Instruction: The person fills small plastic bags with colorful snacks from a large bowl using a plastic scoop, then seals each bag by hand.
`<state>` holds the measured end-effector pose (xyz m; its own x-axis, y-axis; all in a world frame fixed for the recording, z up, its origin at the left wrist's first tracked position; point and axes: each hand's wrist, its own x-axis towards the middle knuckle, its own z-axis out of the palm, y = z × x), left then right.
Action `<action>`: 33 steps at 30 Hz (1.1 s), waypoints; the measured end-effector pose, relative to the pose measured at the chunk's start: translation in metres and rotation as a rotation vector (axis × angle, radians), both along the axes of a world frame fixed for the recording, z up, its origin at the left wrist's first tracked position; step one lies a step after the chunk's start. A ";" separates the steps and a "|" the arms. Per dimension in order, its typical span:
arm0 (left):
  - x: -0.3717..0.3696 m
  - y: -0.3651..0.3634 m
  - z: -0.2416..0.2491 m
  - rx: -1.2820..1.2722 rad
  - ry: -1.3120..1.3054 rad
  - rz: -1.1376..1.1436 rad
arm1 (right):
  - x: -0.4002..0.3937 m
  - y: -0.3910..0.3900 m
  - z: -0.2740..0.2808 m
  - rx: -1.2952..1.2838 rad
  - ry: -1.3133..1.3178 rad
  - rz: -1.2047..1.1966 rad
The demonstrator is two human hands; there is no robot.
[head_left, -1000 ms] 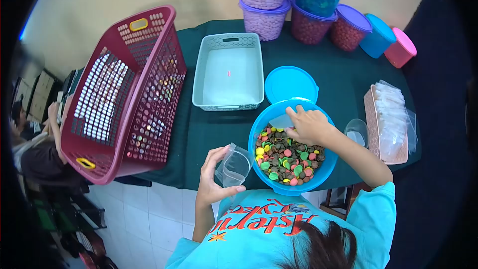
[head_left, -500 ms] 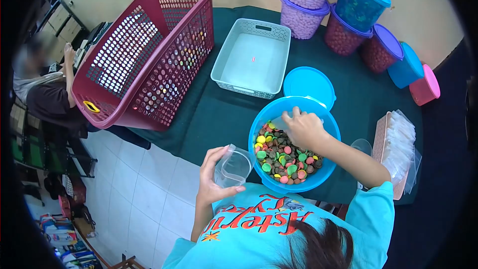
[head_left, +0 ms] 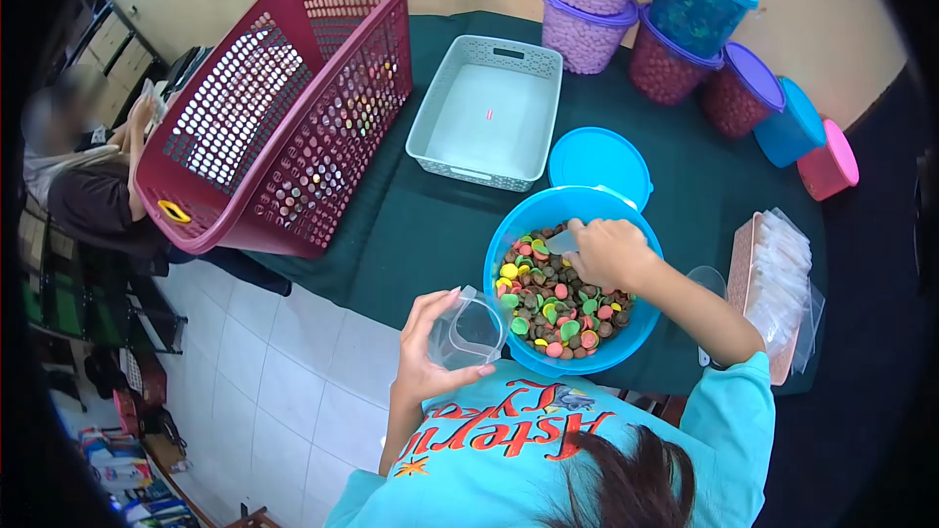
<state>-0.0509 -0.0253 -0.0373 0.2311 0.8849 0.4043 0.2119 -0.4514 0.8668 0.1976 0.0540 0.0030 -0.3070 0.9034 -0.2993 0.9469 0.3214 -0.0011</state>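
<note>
My left hand grips a clear plastic pouch, its mouth spread open, beside the left rim of a round blue tub. No candy shows inside the pouch. The tub holds many button-shaped candies in brown, green, yellow and pink. Over the tub's far side, my right hand is closed on a translucent scoop, whose end reaches toward the candies. Part of the scoop is hidden by my fingers. A blue lid lies just behind the tub.
A pale green tray and a large maroon basket stand to the left. Lidded candy tubs line the back right. At right, a pink basket holds plastic bags. Another person sits at far left.
My right hand has shifted slightly right, bringing the scoop into clearer view. My left hand has moved the pouch a little right, closer to the tub's rim, with its mouth turned more toward the tub.
</note>
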 end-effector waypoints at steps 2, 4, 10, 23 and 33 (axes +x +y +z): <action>0.000 0.006 0.001 0.000 -0.013 -0.037 | 0.001 -0.006 0.012 -0.116 0.070 -0.072; -0.002 0.011 0.000 -0.003 -0.029 -0.068 | -0.003 -0.028 0.009 -0.011 0.044 -0.035; -0.009 0.033 -0.002 0.026 0.002 -0.147 | -0.024 -0.071 0.023 0.047 -0.005 -0.051; -0.013 0.080 0.006 -0.108 0.087 -0.641 | -0.013 -0.038 -0.036 0.271 -0.240 -0.406; -0.014 0.094 0.004 -0.101 0.086 -0.712 | -0.013 -0.031 -0.001 -0.268 0.217 -0.567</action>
